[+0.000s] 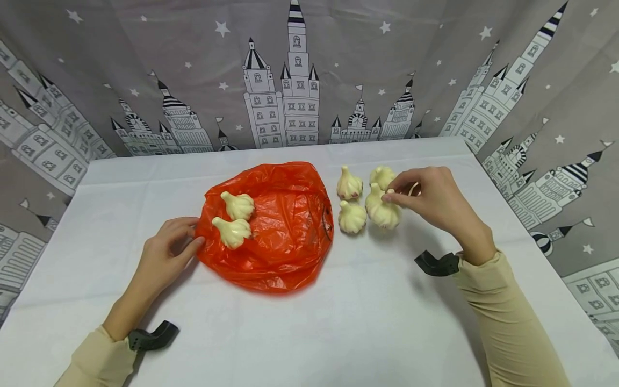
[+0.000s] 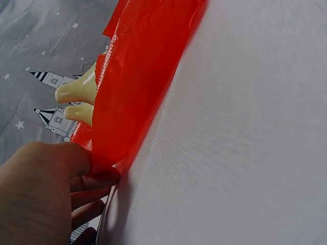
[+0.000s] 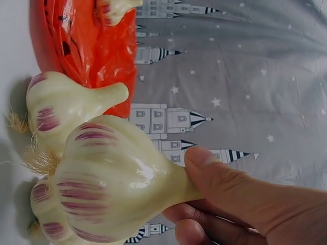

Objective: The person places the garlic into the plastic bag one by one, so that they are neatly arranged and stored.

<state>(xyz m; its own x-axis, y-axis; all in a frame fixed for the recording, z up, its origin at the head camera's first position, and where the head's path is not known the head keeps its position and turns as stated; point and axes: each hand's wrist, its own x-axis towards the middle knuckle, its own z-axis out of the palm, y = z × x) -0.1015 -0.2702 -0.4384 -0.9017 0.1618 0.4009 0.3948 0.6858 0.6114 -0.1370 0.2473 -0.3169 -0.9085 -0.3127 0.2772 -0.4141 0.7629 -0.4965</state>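
Note:
My left hand (image 1: 166,255) pinches the left edge of a red plastic bag (image 1: 285,236), thumb and forefinger on the film in the left wrist view. Two pale garlic bulbs, an upper one (image 1: 239,206) and a lower one (image 1: 232,232), lie on the bag's left part. My right hand (image 1: 442,201) holds another garlic bulb (image 3: 110,178) by its stem between thumb and fingers. This bulb has purple streaks and stringy roots. It overlaps other garlic bulbs just behind it. Close by on the left stand an upper garlic bulb (image 1: 349,185) and a lower garlic bulb (image 1: 352,217).
One more garlic bulb (image 1: 382,176) sits beyond my right fingers. Everything rests on a white-covered table (image 1: 309,338). A grey curtain (image 1: 193,32) printed with castles and stars hangs behind it and around its sides. Each wrist carries a black mount.

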